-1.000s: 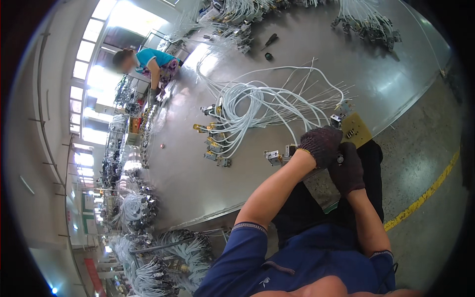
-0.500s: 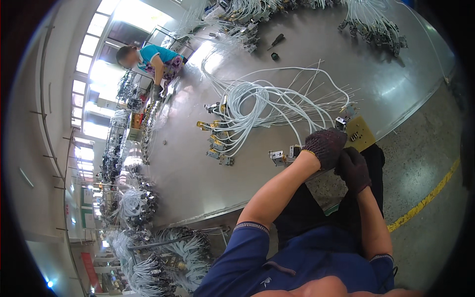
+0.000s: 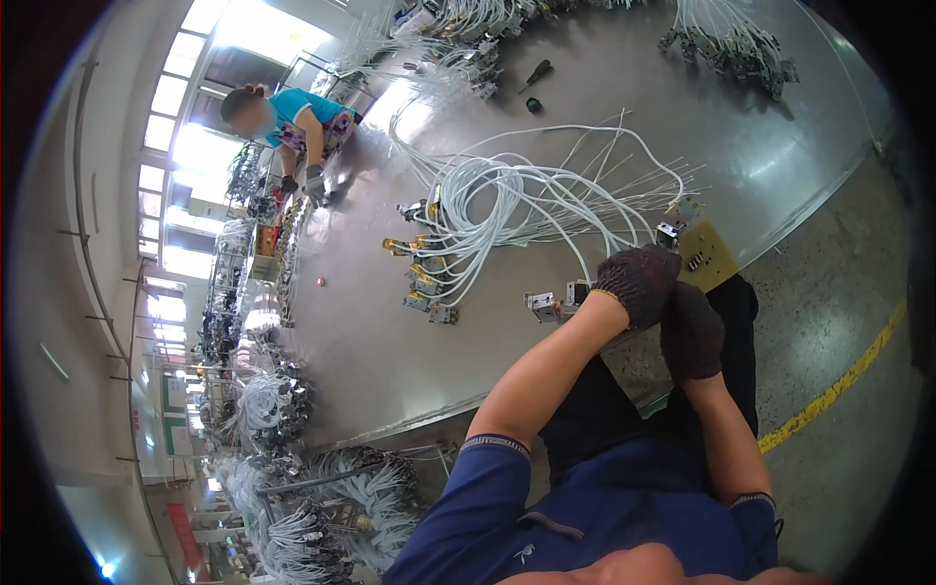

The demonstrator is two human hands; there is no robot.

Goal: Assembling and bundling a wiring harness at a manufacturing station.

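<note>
Two gloved hands, my left hand (image 3: 639, 283) and right hand (image 3: 692, 331), touching; each grip closed, contents hidden. One white cable bundle (image 3: 526, 210), coiled, metal-tipped, lies on table (image 3: 390, 361).

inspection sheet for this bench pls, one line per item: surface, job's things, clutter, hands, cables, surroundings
Surface: long shiny grey metal table, bare in front of the person.
Job's things: small metal connector parts at the table edge, next to the hands; yellow-brown pad beside them.
Clutter: screwdriver at the far side.
Hands: left hand and right hand, both in dark knit gloves, close together at the table edge; what they grip cannot be told.
Cables: coiled white cable bundle with connectors at its ends; more bundles along the far edge.
Surroundings: co-worker in a teal top at the table; yellow floor line.
</note>
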